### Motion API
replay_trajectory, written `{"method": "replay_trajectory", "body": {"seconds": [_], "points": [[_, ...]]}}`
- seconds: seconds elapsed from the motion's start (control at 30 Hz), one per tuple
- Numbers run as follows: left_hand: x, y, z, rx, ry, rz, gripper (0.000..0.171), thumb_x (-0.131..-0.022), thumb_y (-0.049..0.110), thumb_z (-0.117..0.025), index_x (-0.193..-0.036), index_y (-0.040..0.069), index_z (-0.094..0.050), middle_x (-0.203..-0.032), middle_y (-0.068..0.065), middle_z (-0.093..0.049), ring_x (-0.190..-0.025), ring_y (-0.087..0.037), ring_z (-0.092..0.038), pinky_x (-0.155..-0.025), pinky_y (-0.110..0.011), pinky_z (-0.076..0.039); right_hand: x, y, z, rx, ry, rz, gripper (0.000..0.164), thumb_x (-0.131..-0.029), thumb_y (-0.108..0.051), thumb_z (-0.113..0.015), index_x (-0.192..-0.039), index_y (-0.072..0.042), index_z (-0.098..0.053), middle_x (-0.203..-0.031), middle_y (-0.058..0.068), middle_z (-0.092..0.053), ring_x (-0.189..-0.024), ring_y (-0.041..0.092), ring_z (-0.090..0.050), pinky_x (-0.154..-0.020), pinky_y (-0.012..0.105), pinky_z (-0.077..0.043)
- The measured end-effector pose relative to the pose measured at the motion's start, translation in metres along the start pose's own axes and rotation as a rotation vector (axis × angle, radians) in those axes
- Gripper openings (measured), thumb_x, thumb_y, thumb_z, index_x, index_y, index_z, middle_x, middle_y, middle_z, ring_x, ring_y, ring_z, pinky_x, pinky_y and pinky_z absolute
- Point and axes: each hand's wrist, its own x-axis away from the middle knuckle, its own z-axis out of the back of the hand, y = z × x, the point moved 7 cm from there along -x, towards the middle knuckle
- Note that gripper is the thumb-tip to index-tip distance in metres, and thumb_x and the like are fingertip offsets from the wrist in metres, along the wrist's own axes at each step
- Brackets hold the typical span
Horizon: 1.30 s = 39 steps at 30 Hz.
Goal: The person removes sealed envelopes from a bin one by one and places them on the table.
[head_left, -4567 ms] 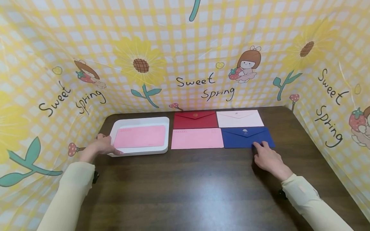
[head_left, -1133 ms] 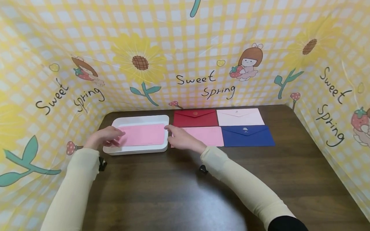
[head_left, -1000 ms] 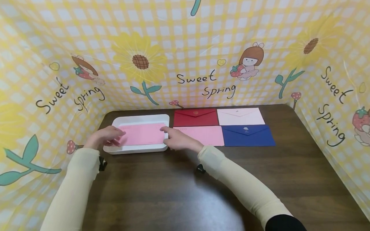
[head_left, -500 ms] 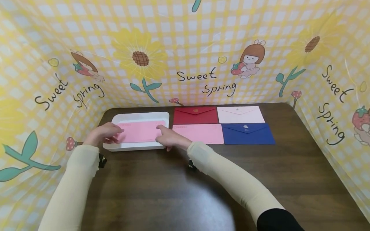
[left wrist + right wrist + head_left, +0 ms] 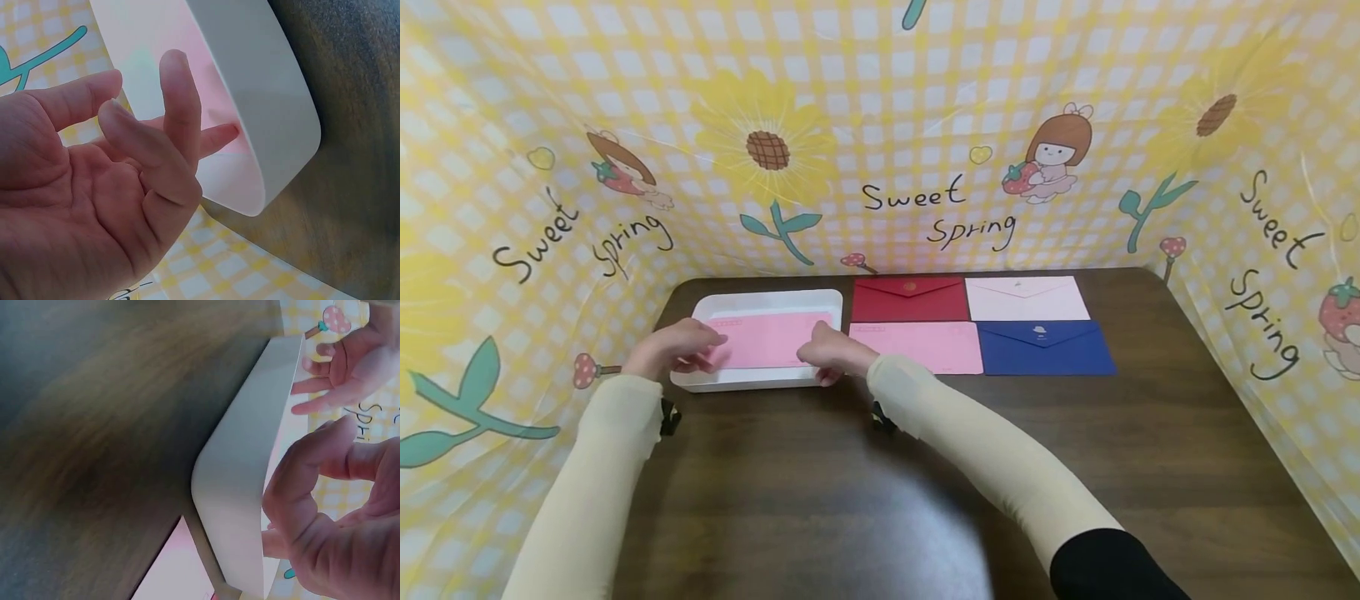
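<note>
Now looks to have one pink envelope point(image 5: 763, 341) flat in the white tray point(image 5: 771, 301) at left, with left hand point(image 5: 679, 346) and right hand point(image 5: 837, 348) at its ends, loose-fingered, gripping nothing. Leaves four outside, rightward: red envelope point(image 5: 910, 300), white envelope point(image 5: 1028, 300) far; second pink envelope point(image 5: 921, 347), blue envelope point(image 5: 1047, 350) near.

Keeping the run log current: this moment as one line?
left hand at left end of tray; right hand at right end; tray holds pink envelope; right of tray: red envelope, pale envelope, blue envelope, second pink envelope
</note>
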Motion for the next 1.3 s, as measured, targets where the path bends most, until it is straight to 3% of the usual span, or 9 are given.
{"method": "replay_trajectory", "body": {"seconds": [0.1,0.37,0.5,0.63,0.7,0.8,0.97,1.13,1.3], "points": [[-0.001,-0.001,-0.001,0.006,-0.006,-0.006,0.025,-0.109,0.022,-0.051,-0.111,-0.003,-0.055,-0.083,-0.005,-0.056,-0.068,-0.009,-0.066,-0.057,-0.022,-0.047,-0.001,-0.001,0.003,-0.067,-0.011,-0.006,0.021,-0.1,-0.007,-0.057,-0.114,0.005,-0.046,-0.091,0.02,-0.056,-0.049,0.019,-0.053,-0.051,0.031,-0.053],[-0.001,-0.004,-0.001,0.016,-0.001,0.002,0.042,-0.11,0.022,-0.051,-0.134,-0.012,-0.047,-0.09,-0.008,-0.055,-0.069,-0.009,-0.066,-0.058,-0.021,-0.046,0.002,0.002,0.008,-0.194,0.021,-0.031,0.056,-0.1,-0.01,-0.061,-0.144,0.005,-0.029,-0.119,0.018,-0.045,-0.053,0.018,-0.05,-0.052,0.028,-0.049],[0.003,-0.002,-0.001,0.012,0.007,0.008,0.046,-0.109,0.022,-0.051,-0.139,-0.013,-0.045,-0.092,-0.009,-0.056,-0.069,-0.009,-0.066,-0.058,-0.021,-0.046,0.004,0.0,0.01,-0.196,0.05,-0.007,0.056,-0.101,-0.011,-0.061,-0.145,0.005,-0.031,-0.116,0.018,-0.047,-0.053,0.018,-0.048,-0.053,0.029,-0.047],[0.006,0.0,-0.001,0.008,0.01,0.011,0.044,-0.109,0.022,-0.051,-0.137,-0.013,-0.045,-0.094,-0.011,-0.055,-0.069,-0.009,-0.065,-0.058,-0.02,-0.046,0.005,-0.002,0.012,-0.182,0.124,0.004,0.055,-0.101,-0.013,-0.061,-0.145,0.005,-0.034,-0.097,0.015,-0.052,-0.053,0.017,-0.046,-0.054,0.031,-0.046],[0.007,0.001,-0.002,0.004,0.01,0.011,0.043,-0.109,0.021,-0.051,-0.135,-0.013,-0.046,-0.093,-0.012,-0.056,-0.068,-0.008,-0.064,-0.058,-0.02,-0.046,0.004,-0.003,0.013,-0.187,0.162,0.001,0.051,-0.101,-0.012,-0.061,-0.142,0.005,-0.037,-0.083,0.011,-0.052,-0.051,0.016,-0.043,-0.054,0.03,-0.045],[0.007,0.0,-0.002,-0.004,0.006,0.01,0.043,-0.109,0.021,-0.051,-0.135,-0.013,-0.046,-0.093,-0.012,-0.058,-0.067,-0.008,-0.063,-0.058,-0.021,-0.046,0.002,-0.003,0.014,-0.187,0.184,0.0,0.032,-0.1,-0.01,-0.061,-0.124,0.007,-0.048,-0.068,0.008,-0.047,-0.048,0.015,-0.042,-0.052,0.029,-0.044],[0.006,-0.001,-0.002,-0.022,-0.002,0.004,0.039,-0.109,0.02,-0.05,-0.131,-0.013,-0.049,-0.092,-0.012,-0.06,-0.066,-0.008,-0.064,-0.056,-0.02,-0.043,0.0,-0.001,0.014,-0.183,0.173,-0.006,0.015,-0.1,-0.009,-0.064,-0.096,0.0,-0.053,-0.076,0.007,-0.045,-0.052,0.016,-0.041,-0.048,0.026,-0.044],[0.005,0.0,-0.001,-0.032,-0.007,-0.002,0.03,-0.108,0.018,-0.05,-0.12,-0.01,-0.053,-0.086,-0.01,-0.061,-0.065,-0.008,-0.066,-0.054,-0.019,-0.04,-0.001,0.001,0.014,-0.189,0.16,-0.009,0.021,-0.101,-0.008,-0.064,-0.085,-0.004,-0.051,-0.074,0.007,-0.046,-0.053,0.016,-0.041,-0.047,0.027,-0.041],[0.005,0.001,-0.001,-0.037,-0.01,0.001,0.039,-0.108,0.018,-0.051,-0.13,-0.014,-0.05,-0.09,-0.012,-0.06,-0.066,-0.009,-0.066,-0.055,-0.019,-0.04,-0.002,0.008,0.015,-0.231,0.179,-0.034,0.009,-0.101,-0.002,-0.058,-0.093,-0.001,-0.056,-0.067,0.009,-0.051,-0.049,0.017,-0.045,-0.047,0.028,-0.043]]}}
